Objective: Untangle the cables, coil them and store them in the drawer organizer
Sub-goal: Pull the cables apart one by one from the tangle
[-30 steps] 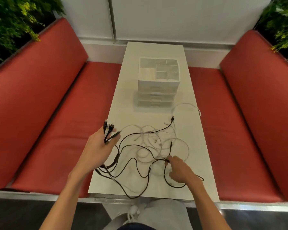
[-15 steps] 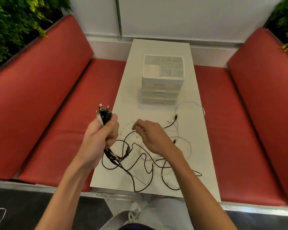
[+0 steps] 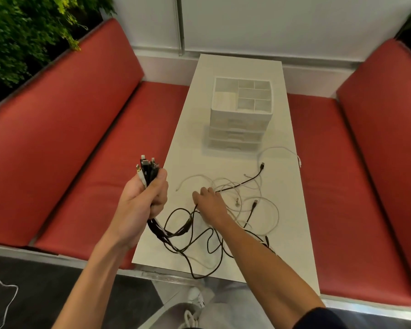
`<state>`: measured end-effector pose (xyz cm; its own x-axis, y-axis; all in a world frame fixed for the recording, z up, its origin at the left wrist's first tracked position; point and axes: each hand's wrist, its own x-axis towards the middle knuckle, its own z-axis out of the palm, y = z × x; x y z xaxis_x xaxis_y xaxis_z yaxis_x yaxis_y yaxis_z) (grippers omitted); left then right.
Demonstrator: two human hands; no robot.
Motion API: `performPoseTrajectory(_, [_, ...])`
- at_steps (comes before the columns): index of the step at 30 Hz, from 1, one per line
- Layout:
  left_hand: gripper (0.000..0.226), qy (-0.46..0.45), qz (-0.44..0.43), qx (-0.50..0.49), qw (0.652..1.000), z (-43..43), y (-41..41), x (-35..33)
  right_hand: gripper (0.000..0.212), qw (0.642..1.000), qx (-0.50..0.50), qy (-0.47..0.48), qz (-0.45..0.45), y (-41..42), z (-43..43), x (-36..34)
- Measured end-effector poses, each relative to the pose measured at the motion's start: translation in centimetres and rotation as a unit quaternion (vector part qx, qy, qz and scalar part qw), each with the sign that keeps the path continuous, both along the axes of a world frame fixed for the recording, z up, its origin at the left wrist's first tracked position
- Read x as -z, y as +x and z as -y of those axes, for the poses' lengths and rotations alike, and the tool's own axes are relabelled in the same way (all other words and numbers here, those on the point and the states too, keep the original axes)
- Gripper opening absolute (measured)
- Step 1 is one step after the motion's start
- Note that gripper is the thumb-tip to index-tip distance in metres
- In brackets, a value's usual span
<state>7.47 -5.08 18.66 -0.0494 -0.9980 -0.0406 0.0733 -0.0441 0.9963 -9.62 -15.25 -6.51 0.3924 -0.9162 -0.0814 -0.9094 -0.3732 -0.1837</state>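
Note:
A tangle of black and white cables (image 3: 233,210) lies on the near half of the white table (image 3: 237,67). My left hand (image 3: 144,198) is raised at the table's left edge, fisted around a bundle of cable ends (image 3: 148,168) whose plugs stick up above my thumb; the black leads trail down from it into the tangle. My right hand (image 3: 210,205) rests palm down on the tangle, fingers on a black cable; whether it grips the cable I cannot tell. The white drawer organizer (image 3: 241,115) stands beyond, its drawers shut and its top compartments open.
Red bench cushions (image 3: 119,148) flank the narrow table on both sides. Green plants (image 3: 24,32) fill the upper left corner. A loose white cable end (image 3: 292,154) reaches toward the table's right edge. Another white cord (image 3: 0,295) lies on the dark floor at lower left.
My left hand lifted the bundle of cable ends up and closed into a fist around it. My right hand moved from the tangle's near right side to its middle left.

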Motion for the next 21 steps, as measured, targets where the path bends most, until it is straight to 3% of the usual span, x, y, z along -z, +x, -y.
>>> performPoseTrajectory(4, [0.041, 0.023, 0.011, -0.051, 0.998, 1.0, 0.0, 1.8, 0.014, 0.983, 0.045, -0.02, 0.178, -0.4, 1.1, -4.7])
performPoseTrajectory(8, [0.037, 0.018, 0.076, -0.084, 0.993, 2.4, -0.7, 3.7, 0.016, 0.949, 0.032, -0.077, 0.303, -1.6, 1.5, -12.8])
performPoseTrajectory(11, [0.007, 0.009, 0.114, -0.099, 0.989, 3.6, -1.6, 4.5, 0.024, 0.908, 0.03, -0.027, 0.418, -2.6, 1.1, -18.5])
performPoseTrajectory(12, [0.01, 0.002, 0.124, -0.096, 0.988, 3.9, -1.9, 4.6, 0.026, 0.897, 0.028, -0.015, 0.441, -2.8, 0.9, -20.0])
performPoseTrajectory(17, [0.026, -0.025, 0.178, -0.054, 0.982, 4.3, -3.2, 3.6, 0.018, 0.862, 0.003, -0.054, 0.504, -3.8, 0.0, -24.0])
performPoseTrajectory(21, [0.027, -0.05, 0.128, -0.087, 0.987, 3.8, -2.5, 3.3, 0.01, 0.897, -0.005, -0.145, 0.419, -6.0, 0.4, -23.7])
